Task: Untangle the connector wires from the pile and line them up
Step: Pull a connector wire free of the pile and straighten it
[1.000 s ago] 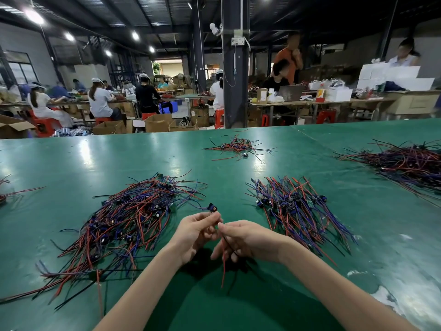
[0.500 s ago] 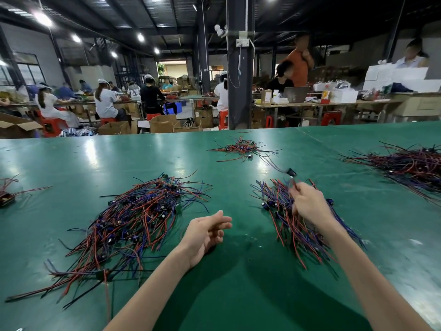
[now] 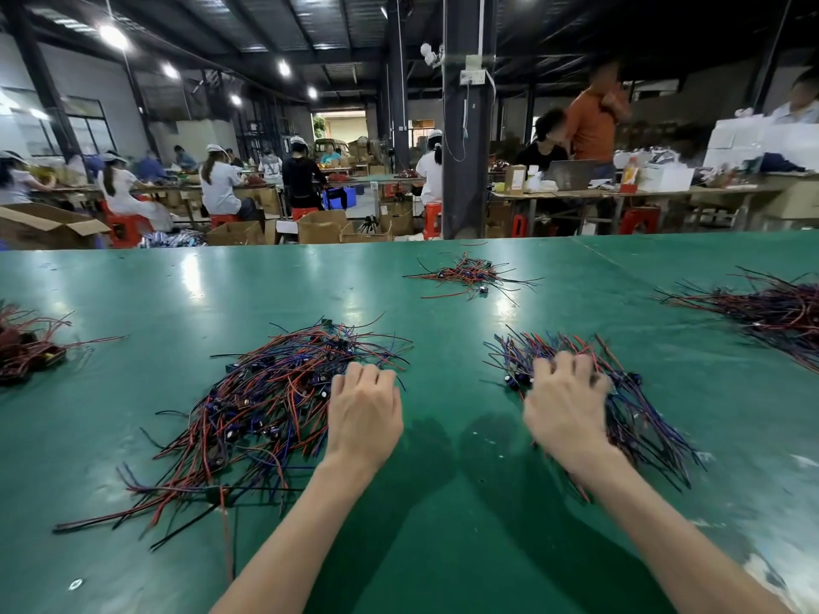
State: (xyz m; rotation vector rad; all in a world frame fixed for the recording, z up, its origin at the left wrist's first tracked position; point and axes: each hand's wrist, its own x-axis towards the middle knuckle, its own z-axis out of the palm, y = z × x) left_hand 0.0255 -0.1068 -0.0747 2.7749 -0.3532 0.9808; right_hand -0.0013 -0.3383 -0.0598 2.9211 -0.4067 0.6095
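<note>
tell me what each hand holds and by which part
Cannot be told. Fingers of the left hand curl onto the right edge of the tangled pile, those of the right hand onto the lined-up bundle; their backs hide any pinch.

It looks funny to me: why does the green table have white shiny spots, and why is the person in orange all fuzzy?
Head view: the white spots are glare, ceiling lamps mirrored in the glossy table. Head view: the person in orange is smeared by blur, likely from moving; the right hand is slightly blurred too.
</note>
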